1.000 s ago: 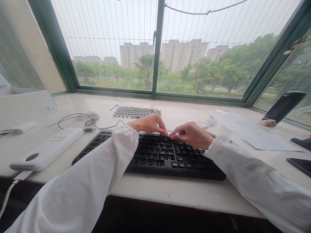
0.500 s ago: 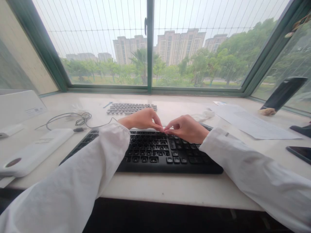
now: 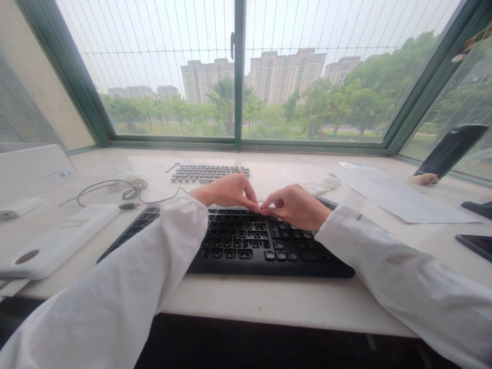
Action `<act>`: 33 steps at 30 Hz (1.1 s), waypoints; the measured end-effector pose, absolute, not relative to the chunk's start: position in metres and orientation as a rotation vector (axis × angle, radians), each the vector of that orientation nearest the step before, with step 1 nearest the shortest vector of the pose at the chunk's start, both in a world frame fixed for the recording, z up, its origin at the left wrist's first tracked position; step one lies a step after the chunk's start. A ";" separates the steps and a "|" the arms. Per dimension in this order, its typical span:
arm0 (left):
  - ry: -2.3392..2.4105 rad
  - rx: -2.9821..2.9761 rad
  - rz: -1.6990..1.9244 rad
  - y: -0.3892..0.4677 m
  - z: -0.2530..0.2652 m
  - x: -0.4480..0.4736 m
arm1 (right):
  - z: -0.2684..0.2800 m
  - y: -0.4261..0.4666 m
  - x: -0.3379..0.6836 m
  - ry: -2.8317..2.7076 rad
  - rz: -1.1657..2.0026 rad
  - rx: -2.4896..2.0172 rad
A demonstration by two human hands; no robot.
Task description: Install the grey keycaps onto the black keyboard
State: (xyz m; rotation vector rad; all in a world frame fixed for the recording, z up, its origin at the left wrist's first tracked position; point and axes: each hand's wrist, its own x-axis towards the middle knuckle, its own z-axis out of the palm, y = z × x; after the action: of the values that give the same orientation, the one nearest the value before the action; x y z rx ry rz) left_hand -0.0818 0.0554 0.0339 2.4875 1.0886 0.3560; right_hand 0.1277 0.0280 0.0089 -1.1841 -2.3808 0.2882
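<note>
A black keyboard [image 3: 269, 266] lies on the white ledge in front of me. Much of its left and middle part shows bare key sockets, while keycaps sit on the right part. My left hand [image 3: 232, 190] and my right hand [image 3: 298, 206] meet over its back row, fingertips pinched together and touching. Anything between the fingertips is too small to make out. Behind my left hand, loose keycaps [image 3: 209, 172] are laid out in rows on the ledge. My left sleeve covers part of the keyboard.
At the left are a coiled cable [image 3: 134, 190], a white flat device [image 3: 65, 241] and a white box [image 3: 36, 166]. Paper sheets [image 3: 403, 197], a phone [image 3: 476, 244] and a black upright object [image 3: 451, 151] are at the right. A window frame [image 3: 238, 77] bounds the back.
The whole view has shifted slightly. Both hands stay pinched together at the same spot over the keyboard's back row.
</note>
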 end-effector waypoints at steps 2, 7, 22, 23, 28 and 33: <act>1.082 2.504 0.360 0.055 0.034 -0.081 | 0.009 0.028 0.128 -2.382 0.301 -1.186; 1.057 2.578 0.404 0.052 0.035 -0.079 | 0.012 0.028 0.130 -2.433 0.390 -1.158; 1.080 2.688 0.387 0.043 0.038 -0.073 | 0.016 0.024 0.123 -2.573 0.025 -1.133; 1.080 2.696 0.383 0.043 0.038 -0.072 | 0.016 0.023 0.123 -2.589 0.000 -1.131; 1.075 2.675 0.402 0.044 0.035 -0.072 | 0.014 0.024 0.124 -2.570 0.073 -1.125; 1.053 2.563 0.494 0.048 0.039 -0.080 | 0.018 0.031 0.134 -2.386 0.268 -1.155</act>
State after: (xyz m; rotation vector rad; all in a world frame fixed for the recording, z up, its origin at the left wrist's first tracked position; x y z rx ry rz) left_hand -0.0801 0.0482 0.0387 2.5633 1.0526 0.4945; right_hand 0.1342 0.0310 0.0179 -1.1546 -2.3864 0.2681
